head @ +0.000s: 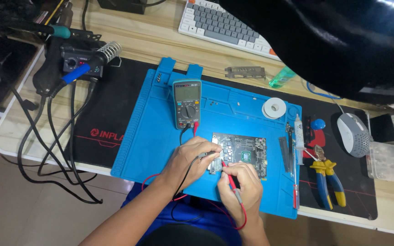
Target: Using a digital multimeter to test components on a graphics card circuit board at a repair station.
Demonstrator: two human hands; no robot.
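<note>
On the blue work mat [160, 136], near its front edge, lies a dark circuit board [245, 152], flat, chip side up. Both hands work over its left end.

Left hand [192, 157]: closed around the black probe [206, 156], fingers curled, tip pointing right onto the board's left part. Black lead runs back under the wrist.

Right hand [242, 184]: pinching the red probe [228, 175] like a pen, tip angled up-left and touching the board near its lower left corner. Red lead [240, 218] loops down past the wrist, off the mat's front edge.

Multimeter [187, 104] sits upright-facing on the mat behind the board, dial at centre, both leads plugged at its bottom. Display reading too small to tell.

Right of the board, on the mat: a spool of solder [274, 108], a syringe [298, 136], slim tools lying lengthwise. Just off the mat on the black desk pad [106, 123]: pliers [327, 180] with blue-and-yellow handles, a grey mouse [354, 134].

Far left: soldering iron [92, 64] resting in its coil stand, cables trailing over the desk edge. Keyboard [220, 23] at the back. A large dark shape covers the upper right corner of the view.
</note>
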